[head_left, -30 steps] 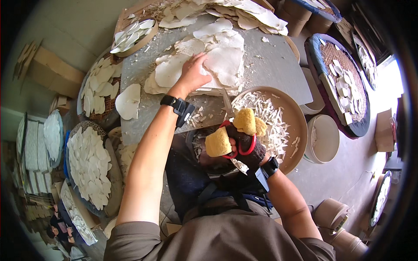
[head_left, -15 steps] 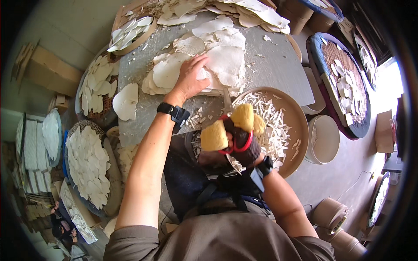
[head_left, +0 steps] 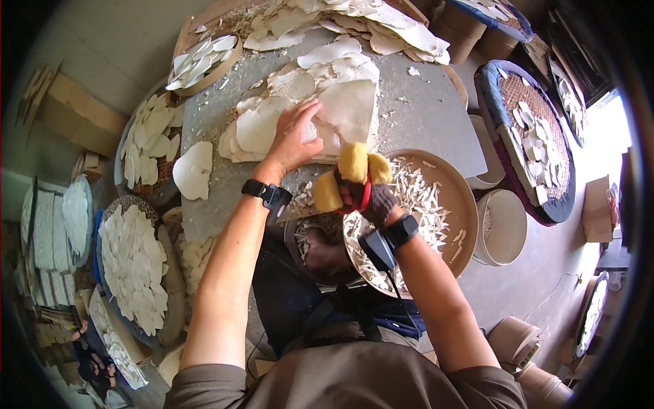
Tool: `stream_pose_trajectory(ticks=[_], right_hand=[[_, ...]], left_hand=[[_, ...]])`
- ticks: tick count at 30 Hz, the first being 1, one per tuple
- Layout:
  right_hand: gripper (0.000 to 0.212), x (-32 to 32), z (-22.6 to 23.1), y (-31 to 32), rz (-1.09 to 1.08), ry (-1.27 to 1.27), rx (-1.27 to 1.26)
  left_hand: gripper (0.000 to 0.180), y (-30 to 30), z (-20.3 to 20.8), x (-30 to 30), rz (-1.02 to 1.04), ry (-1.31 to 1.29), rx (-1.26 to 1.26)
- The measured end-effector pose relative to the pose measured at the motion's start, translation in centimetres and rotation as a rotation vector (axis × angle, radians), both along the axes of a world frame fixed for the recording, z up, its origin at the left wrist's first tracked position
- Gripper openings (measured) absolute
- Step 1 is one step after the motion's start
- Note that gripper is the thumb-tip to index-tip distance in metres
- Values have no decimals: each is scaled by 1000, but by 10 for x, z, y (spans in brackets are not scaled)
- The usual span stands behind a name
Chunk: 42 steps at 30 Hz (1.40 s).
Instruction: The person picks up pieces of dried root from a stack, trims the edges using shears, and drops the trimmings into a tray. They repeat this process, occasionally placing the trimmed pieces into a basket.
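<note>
A layered stack of thin, off-white flat pieces (head_left: pixel 262 126) lies on a grey metal table (head_left: pixel 422 123). My left hand (head_left: pixel 294 140) rests flat on the stack's near part, fingers stretched and thumb apart. Close to the stack's near edge, my right hand (head_left: pixel 361 191), in a dark glove, is closed around red-handled scissors (head_left: pixel 368 195). Yellow soft pads (head_left: pixel 353 162) surround the fingers and handles. The blades are hidden by the hand and pads. Under a large, smooth sheet (head_left: pixel 347 109) on top of the stack, I cannot make out the cutting point.
A round tan pan (head_left: pixel 463 218) of narrow white scraps stands below my right hand. Beside it is a white bucket (head_left: pixel 503 228). One loose piece (head_left: pixel 193 170) lies at the table's left. Woven trays (head_left: pixel 507 102) of pieces stand at both sides. A bigger heap (head_left: pixel 354 20) covers the far end.
My right hand has moved up and left with the scissors, closer to the stack; their blade, visible before, is now hidden. The top sheet's outline has changed, now showing a squarer far corner.
</note>
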State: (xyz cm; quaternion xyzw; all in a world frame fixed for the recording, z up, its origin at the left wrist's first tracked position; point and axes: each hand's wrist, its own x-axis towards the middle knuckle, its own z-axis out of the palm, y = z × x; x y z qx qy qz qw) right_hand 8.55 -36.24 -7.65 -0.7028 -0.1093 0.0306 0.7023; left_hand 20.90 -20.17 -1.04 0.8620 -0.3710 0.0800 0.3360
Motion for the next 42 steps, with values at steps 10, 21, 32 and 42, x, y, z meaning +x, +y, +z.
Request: stream_pose_trajectory(ticks=[10, 21, 32, 42], right_hand=[[17, -21, 36, 24, 137, 391, 393], [24, -62, 13, 33, 107, 232, 100], [39, -145, 32, 34, 222, 168, -220], [53, -193, -9, 32, 313, 371, 405]], left_hand=[[56, 17, 11, 1, -116, 666, -568], [27, 15, 19, -77, 261, 974, -432], [16, 57, 32, -83, 272, 846, -980], [30, 86, 56, -73, 293, 367, -1157]])
